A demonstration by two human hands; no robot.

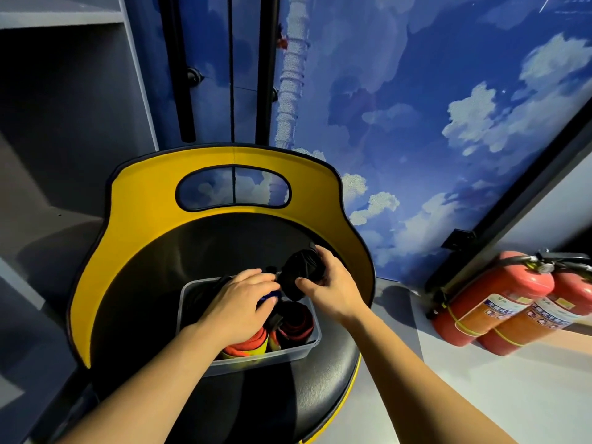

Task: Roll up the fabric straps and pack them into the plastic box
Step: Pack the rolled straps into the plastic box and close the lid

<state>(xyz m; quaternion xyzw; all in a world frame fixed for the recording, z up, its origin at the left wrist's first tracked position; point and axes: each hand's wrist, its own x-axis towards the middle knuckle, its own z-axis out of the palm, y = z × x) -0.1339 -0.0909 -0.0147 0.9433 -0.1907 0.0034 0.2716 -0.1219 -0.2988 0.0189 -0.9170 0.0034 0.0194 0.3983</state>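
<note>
A clear plastic box stands on the black seat of a yellow-backed chair. Inside it lie rolled straps: an orange and yellow roll at the front, a dark red roll to its right, and dark fabric at the back left. My right hand grips a rolled black strap just above the box's far right corner. My left hand reaches into the box with its fingers curled on something blue, mostly hidden beneath them.
Two red fire extinguishers lie against the wall on the right. A blue sky-and-clouds wall rises behind the chair. Grey shelving stands on the left. Pale floor spreads to the right of the seat.
</note>
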